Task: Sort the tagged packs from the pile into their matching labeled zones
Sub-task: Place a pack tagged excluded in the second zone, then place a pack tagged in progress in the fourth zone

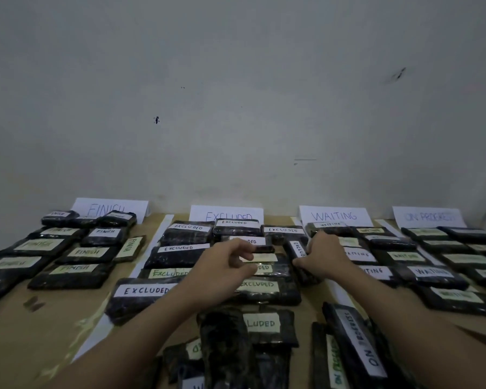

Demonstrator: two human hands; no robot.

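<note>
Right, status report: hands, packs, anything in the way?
Both hands on one upright Excluded pack, Excluded zone. Pile unsorted. Way clear.

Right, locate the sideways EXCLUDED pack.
In the head view, the sideways EXCLUDED pack stands on edge right of centre, under the right hand, between the EXCLUDED and WAITING zones.

Wooden table (54, 327) w/ white tape strips (155, 242) between zones; black wrapped packs (70, 276) lie in rows, 4 paper signs (226, 214) at back edge, unsorted pile (236, 352) near front
</note>
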